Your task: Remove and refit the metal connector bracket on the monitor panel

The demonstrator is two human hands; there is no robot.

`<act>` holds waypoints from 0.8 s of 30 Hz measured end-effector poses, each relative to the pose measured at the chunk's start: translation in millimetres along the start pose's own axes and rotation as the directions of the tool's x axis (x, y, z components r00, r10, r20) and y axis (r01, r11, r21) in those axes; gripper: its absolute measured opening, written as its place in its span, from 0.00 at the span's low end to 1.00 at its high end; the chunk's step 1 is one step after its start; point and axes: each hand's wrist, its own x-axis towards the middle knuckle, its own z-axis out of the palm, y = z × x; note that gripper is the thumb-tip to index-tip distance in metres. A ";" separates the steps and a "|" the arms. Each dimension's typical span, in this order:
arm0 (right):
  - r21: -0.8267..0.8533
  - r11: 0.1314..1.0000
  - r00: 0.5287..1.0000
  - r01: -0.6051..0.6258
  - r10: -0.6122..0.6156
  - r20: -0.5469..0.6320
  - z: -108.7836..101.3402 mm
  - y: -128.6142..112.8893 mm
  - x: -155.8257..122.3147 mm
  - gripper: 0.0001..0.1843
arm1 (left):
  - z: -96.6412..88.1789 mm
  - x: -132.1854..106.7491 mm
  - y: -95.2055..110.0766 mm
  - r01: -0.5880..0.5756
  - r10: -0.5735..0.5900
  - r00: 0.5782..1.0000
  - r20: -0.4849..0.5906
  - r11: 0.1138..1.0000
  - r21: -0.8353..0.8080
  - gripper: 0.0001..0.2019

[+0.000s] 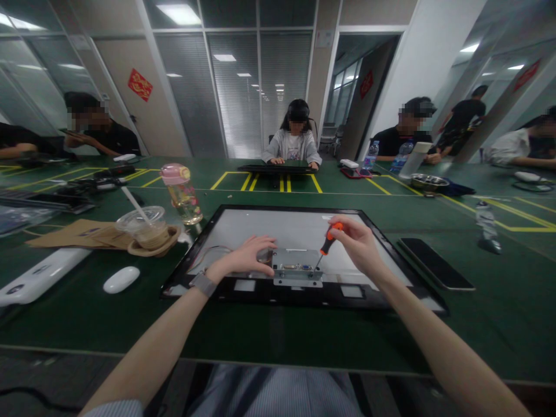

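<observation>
A flat display panel (pixel 286 229) with a black frame lies on the green table in front of me. On its near half sits a grey metal bracket (pixel 299 278) with a row of connector ports. My right hand (pixel 358 240) grips the orange and black handle of a screwdriver (pixel 326 244). Its shaft slants down to the left, and the tip meets the right part of the bracket beside a blue port. My left hand (pixel 249 256), fingers spread, rests at the bracket's left side. Thin cables (pixel 217 249) run left of that hand on the panel.
Left stand a pink-lidded bottle (pixel 180 194), an iced drink cup (pixel 150 229) in a cardboard holder, a white case (pixel 121 280) and a white device (pixel 39 275). A black phone (pixel 434 263) lies right of the panel. Several people sit across the table (pixel 278 341).
</observation>
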 end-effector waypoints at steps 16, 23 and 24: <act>0.075 0.997 0.997 -0.026 0.020 0.075 1.0 -6.3 0.9 0.14 | -2.1 -1.2 4.5 0.022 -0.022 1.000 0.009 1.000 0.007 0.38; -0.017 1.000 0.999 0.018 -0.019 -0.031 -1.5 2.2 -0.2 0.07 | -1.1 -0.7 2.4 0.017 -0.017 1.000 0.009 1.000 0.004 0.38; -0.005 1.000 1.000 0.021 -0.021 -0.019 -1.4 2.3 -0.3 0.07 | -0.7 -0.7 1.5 0.013 -0.013 1.000 0.007 1.000 0.005 0.38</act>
